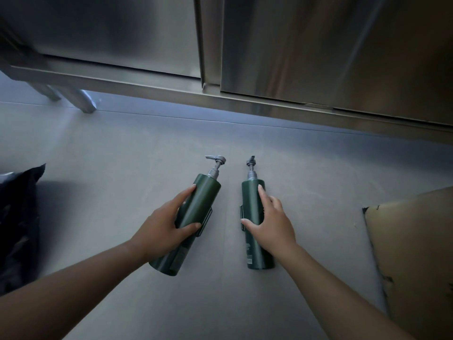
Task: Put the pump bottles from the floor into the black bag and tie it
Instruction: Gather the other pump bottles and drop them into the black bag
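Note:
Two dark green pump bottles with grey pumps lie on the grey floor, pumps pointing away from me. My left hand (pixel 163 223) grips the left bottle (pixel 201 202) round its middle, thumb on top and fingers along its left side. My right hand (pixel 272 220) wraps the right bottle (pixel 250 200) at mid-body, thumb across its left side and fingers over the top. Each bottle carries a dark bracket at its middle. The black bag (pixel 18 224) sits crumpled at the left edge of the view.
A stainless steel cabinet (pixel 318 50) with a low ledge runs across the far side, and a metal leg (pixel 81 99) stands at the far left. A tan cardboard sheet (pixel 414 253) with a torn edge lies on the floor to the right.

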{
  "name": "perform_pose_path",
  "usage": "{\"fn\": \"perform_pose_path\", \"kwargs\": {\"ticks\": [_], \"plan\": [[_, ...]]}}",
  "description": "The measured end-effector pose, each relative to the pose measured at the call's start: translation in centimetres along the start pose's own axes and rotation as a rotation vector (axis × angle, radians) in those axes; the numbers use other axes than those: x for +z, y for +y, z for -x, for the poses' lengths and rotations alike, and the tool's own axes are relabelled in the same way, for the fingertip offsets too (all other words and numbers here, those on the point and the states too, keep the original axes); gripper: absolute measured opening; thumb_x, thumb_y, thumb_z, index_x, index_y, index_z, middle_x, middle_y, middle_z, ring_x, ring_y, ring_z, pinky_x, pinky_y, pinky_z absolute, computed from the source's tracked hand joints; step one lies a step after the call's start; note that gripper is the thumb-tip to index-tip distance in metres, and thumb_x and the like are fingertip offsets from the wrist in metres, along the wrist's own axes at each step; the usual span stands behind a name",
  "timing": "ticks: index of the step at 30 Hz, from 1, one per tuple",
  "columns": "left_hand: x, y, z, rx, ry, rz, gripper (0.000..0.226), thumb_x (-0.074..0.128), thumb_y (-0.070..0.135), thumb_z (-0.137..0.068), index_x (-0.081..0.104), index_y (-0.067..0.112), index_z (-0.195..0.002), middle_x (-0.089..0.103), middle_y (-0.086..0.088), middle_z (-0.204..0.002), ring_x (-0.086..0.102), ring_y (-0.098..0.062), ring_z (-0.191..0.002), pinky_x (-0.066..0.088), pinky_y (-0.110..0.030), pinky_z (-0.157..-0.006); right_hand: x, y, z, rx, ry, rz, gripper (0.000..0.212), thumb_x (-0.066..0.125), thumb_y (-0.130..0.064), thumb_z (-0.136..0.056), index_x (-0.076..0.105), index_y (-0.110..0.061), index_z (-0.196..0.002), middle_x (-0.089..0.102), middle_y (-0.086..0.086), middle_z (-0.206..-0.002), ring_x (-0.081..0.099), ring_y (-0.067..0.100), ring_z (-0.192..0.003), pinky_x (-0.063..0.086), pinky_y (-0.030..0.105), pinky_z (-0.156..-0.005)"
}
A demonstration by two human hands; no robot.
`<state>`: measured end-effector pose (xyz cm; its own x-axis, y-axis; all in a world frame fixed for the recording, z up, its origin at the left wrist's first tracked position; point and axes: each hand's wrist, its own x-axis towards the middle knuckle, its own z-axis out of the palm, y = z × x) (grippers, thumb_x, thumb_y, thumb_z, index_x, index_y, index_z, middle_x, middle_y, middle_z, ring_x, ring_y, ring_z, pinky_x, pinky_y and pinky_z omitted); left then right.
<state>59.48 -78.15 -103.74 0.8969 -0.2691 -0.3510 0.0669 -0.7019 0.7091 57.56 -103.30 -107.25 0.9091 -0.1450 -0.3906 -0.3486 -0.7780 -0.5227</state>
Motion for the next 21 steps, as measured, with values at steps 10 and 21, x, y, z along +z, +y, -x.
{"fn": "perform_pose_path", "kwargs": {"ticks": [10,21], "plan": [[-5.1,-0.4,1.5,-0.091,0.06,0.018,0.083,0.073,0.03,-0.077,0.022,0.055,-0.138,0.047,0.013,-0.122,0.058,-0.015,-0.099,0.04,-0.025,-0.084,-2.3,-5.0,-0.5,-0.093,-0.187,-0.137,0.096,0.071,-0.032,-0.075,0.007,-0.045,-0.145,0.044,0.002,-0.126,0.046,0.013,-0.098,0.039,0.027,-0.082],[-28.4,16.5,21.6,-0.281,0.319,0.336,0.08,0.072,0.026,-0.08,0.025,0.057,-0.137,0.052,0.027,-0.12,0.05,0.024,-0.099,0.036,0.004,-0.077,-20.5,-30.2,17.6,-0.136,-0.311,-0.508,0.091,0.074,-0.025,-0.072,0.019,-0.056,-0.138,0.041,-0.039,-0.107,0.052,-0.025,-0.084,0.042,-0.002,-0.058]]}}
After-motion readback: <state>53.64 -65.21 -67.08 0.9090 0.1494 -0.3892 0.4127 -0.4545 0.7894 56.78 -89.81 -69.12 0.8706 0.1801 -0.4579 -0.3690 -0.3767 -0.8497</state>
